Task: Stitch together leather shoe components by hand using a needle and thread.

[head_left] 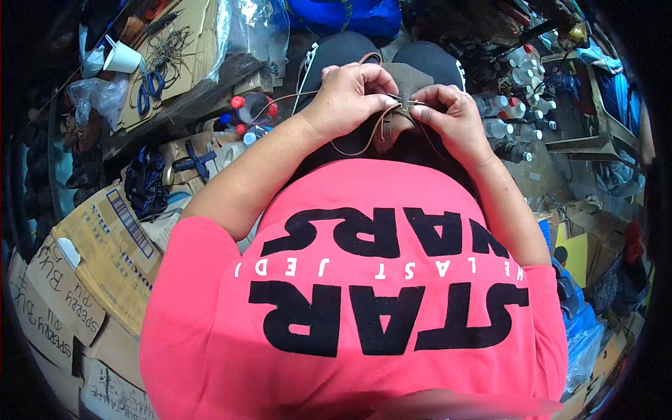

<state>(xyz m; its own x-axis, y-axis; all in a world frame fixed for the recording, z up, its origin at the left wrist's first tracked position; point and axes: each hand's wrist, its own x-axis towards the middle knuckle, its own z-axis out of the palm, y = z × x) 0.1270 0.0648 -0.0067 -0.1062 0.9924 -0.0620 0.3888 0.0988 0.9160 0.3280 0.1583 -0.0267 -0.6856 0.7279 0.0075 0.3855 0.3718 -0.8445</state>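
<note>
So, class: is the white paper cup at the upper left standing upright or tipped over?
Tipped over. The white paper cup lies on its side on the cardboard, with its open mouth facing left.

Floor [560, 178], cluttered: flattened cardboard sheets [105, 245] are laid at the left, blue-handled scissors [148, 87] and a white paper cup [121, 57] are set on cardboard at upper left, red-capped bottles [248, 112] are beside them, and clear plastic bottles [514, 105] are grouped at right.

Brown leather piece [406, 80] with tan cord [357, 148], pink shirt [364, 308] with black lettering, blue scissors [148, 87], red-capped bottles [252, 110]
</note>
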